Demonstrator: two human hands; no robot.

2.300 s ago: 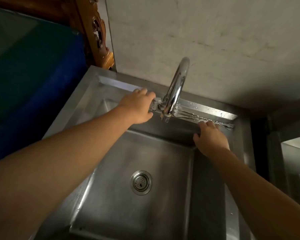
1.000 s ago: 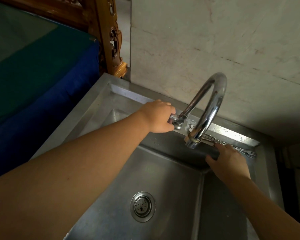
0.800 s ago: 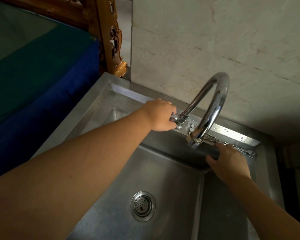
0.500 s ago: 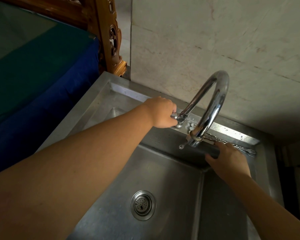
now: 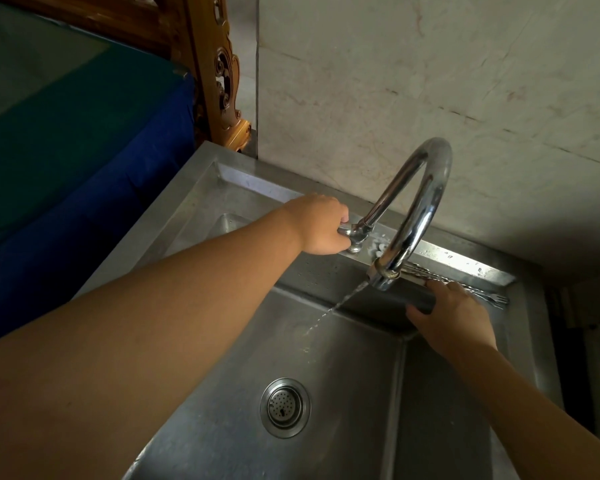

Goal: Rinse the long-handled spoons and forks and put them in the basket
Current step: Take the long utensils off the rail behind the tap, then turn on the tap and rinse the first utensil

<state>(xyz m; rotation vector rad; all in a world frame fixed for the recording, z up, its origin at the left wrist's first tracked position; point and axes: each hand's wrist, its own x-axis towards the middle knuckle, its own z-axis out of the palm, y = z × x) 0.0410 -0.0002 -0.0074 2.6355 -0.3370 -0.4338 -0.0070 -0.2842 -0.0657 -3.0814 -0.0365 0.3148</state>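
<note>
Several long-handled forks and spoons (image 5: 484, 292) lie in a bundle on the back ledge of the steel sink (image 5: 361, 393), their tines pointing right. My right hand (image 5: 452, 315) rests on the ledge with its fingers over the handles; whether it grips them is unclear. My left hand (image 5: 321, 225) is closed on the tap handle (image 5: 347, 232) at the base of the curved chrome faucet (image 5: 420, 209). A thin stream of water (image 5: 340, 304) falls from the spout into the basin. No basket is in view.
The drain strainer (image 5: 284, 407) sits in the basin floor. A marble wall (image 5: 430, 81) rises behind the sink. A blue and green covered surface (image 5: 66, 133) and a carved wooden post (image 5: 219, 71) stand to the left.
Water has started to run from the spout. My left hand has stayed on the tap handle, and my right hand has stayed on the cutlery at the ledge.
</note>
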